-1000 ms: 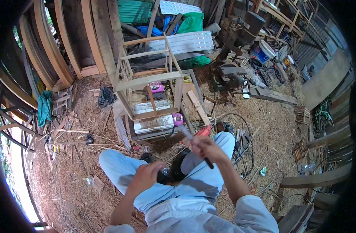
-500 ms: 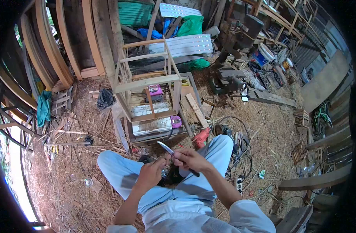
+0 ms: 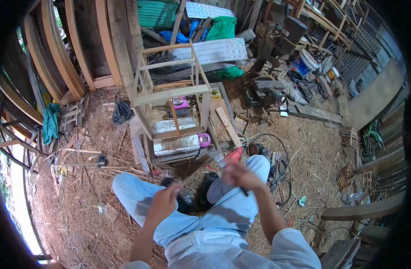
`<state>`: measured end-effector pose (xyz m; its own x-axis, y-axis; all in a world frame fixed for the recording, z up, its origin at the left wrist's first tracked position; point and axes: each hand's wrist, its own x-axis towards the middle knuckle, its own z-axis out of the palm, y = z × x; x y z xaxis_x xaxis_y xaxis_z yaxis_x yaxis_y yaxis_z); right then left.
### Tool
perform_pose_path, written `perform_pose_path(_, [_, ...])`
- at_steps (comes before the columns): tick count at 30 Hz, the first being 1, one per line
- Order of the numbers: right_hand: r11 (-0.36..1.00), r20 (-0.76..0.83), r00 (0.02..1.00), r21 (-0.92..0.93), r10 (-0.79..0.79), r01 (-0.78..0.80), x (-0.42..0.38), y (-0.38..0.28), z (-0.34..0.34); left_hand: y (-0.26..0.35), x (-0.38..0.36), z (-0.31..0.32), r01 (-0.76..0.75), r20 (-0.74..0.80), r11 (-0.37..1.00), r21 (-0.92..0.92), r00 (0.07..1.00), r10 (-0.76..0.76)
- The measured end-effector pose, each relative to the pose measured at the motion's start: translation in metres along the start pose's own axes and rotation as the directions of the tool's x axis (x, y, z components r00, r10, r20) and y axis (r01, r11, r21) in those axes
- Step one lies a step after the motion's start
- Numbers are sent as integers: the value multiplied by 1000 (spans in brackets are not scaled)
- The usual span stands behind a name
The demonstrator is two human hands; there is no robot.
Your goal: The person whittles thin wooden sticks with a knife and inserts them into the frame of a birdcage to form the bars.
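While the right hand [image 3: 244,176] closes around a blurred knife [image 3: 217,158], left hand [image 3: 163,202] half-curled above the trousers [image 3: 140,195], any hold unclear, wooden frame [image 3: 172,95] ahead.

Frame [image 3: 172,95] seemingly on table [image 3: 160,160]

no readable text, no legible labels, numbers or signs
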<state>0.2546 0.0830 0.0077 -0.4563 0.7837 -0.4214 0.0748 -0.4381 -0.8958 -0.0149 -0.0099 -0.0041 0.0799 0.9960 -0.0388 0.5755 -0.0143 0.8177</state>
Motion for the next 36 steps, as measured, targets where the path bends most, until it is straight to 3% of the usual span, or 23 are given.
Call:
perform_pose_path(1, [983, 182, 973, 142, -140, 115, 6, 15, 25, 5, 7, 8, 4, 58, 1000, -12, 998, -3])
perform_pose_path(2, [990, 332, 939, 133, -86, 43, 17, 26, 41, 4, 11, 16, 0, 59, 1000, -14, 998, 1])
perform_pose_path(4, [989, 347, 934, 141, -83, 35, 19, 15, 46, 0, 16, 24, -100, 38, 994, 31, 994, 99])
perform_pose_path(7, [984, 241, 970, 175, -43, 0, 14, 1, 36, 7, 8, 15, -146, 36, 989, -24, 989, 147])
perform_pose_path(9, [988, 18, 999, 149, -49, 46, 14, 6, 18, -3, 0, 10, -196, -29, 978, 72, 980, 198])
perform_pose_path(10, [965, -166, 982, 230, -86, 123, 21, 10, -3, -11, -5, 6, -239, -93, 956, 170, 962, 257])
perform_pose_path(11, [944, -174, 975, 276, -136, 181, 18, 8, -30, -23, -13, 0, -243, -94, 956, 168, 961, 261])
perform_pose_path(13, [967, -387, 908, 128, -158, 223, 6, -12, -72, -44, -29, -16, -165, -127, 937, 307, 969, 212])
perform_pose_path(14, [917, -450, 874, 240, -185, 318, 7, -5, -95, -44, -29, -20, -161, -134, 936, 314, 968, 211])
perform_pose_path(16, [957, -327, 915, 82, -237, 277, -1, -10, -90, -42, -31, -26, 7, -156, 978, 210, 987, 26])
perform_pose_path(17, [981, -250, 950, -6, -187, 192, 1, -2, -73, -39, -27, -21, 14, -165, 978, 209, 986, 21])
perform_pose_path(18, [989, -181, 975, -99, -128, 111, 7, 10, -43, -32, -18, -10, -20, -108, 999, 50, 994, 25])
perform_pose_path(19, [990, -3, 993, -79, -121, 120, 7, 12, -11, -24, -8, 0, -49, -51, 992, -114, 998, 43])
perform_pose_path(20, [990, 171, 979, -59, -114, 125, 8, 12, 17, -14, 0, 6, -53, -53, 992, -117, 997, 48])
perform_pose_path(22, [984, 387, 905, 58, -176, 166, 20, 16, 50, -1, 12, 16, -25, 127, 999, -33, 992, 29])
perform_pose_path(23, [984, 385, 906, 59, -176, 166, 22, 14, 45, -10, 12, 25, -136, 48, 980, -143, 988, 144])
perform_pose_path(24, [989, 342, 928, 62, -150, 137, 26, 11, 36, -5, 11, 20, -131, 52, 981, -143, 989, 140])
perform_pose_path(26, [992, 298, 947, 73, -119, 101, 25, 5, 24, 7, 8, 3, -98, 144, 995, 27, 985, 93])
perform_pose_path(28, [991, 139, 983, -50, -117, 125, 16, -5, 13, -2, 0, 2, -155, 70, 986, 56, 986, 150])
perform_pose_path(30, [945, -205, 942, 139, -266, 297, 24, 5, -40, -18, -10, -1, -219, -4, 973, 77, 976, 220])
perform_pose_path(33, [915, -237, 942, 273, -236, 298, 11, -5, -82, -41, -26, -20, -42, -113, 932, 360, 990, 88])
perform_pose_path(35, [985, -27, 988, 87, -150, 152, -2, -17, -50, -34, -19, -11, -74, -105, 934, 350, 987, 118])
perform_pose_path(36, [991, -47, 999, 131, -22, 28, 9, 16, -34, -28, -12, -3, -111, -97, 934, 341, 984, 152])
